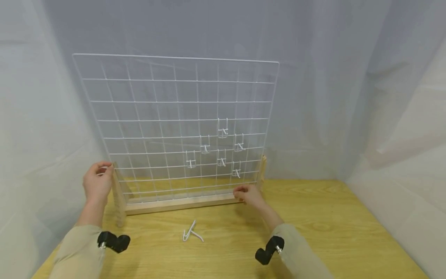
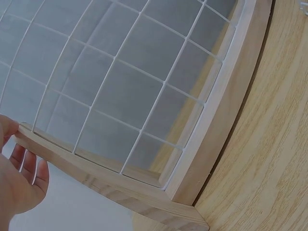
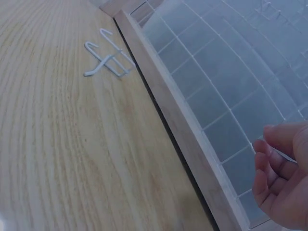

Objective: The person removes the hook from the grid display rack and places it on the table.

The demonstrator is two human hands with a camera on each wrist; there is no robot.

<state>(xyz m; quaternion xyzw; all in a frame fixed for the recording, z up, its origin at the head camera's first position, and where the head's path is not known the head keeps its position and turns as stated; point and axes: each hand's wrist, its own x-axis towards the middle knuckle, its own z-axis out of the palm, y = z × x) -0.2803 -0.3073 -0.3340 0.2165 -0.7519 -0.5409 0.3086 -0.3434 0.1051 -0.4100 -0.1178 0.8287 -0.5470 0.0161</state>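
A white wire grid panel (image 1: pixel 177 101) stands upright in a wooden stand (image 1: pixel 181 204). My left hand (image 1: pixel 99 181) pinches the top end of the left wooden post (image 2: pixel 91 185) between thumb and fingers. Near the lower right corner of the grid is my right hand (image 1: pixel 249 195), its fingers loosely curled and nothing visible in them. Several white wire hooks hang on the right half of the grid, among them a topmost hook (image 1: pixel 223 131) and a lowest one (image 1: pixel 237 172). One loose white hook (image 1: pixel 191 231) lies on the table in front of the stand.
The wood-grain table (image 1: pixel 313 228) bears the stand close to its back edge. Pale sheeting (image 1: pixel 313 97) hangs behind and at both sides. The right wooden post (image 1: pixel 262 168) rises just beyond my right hand. Each forearm carries a black camera mount (image 1: pixel 114 241).
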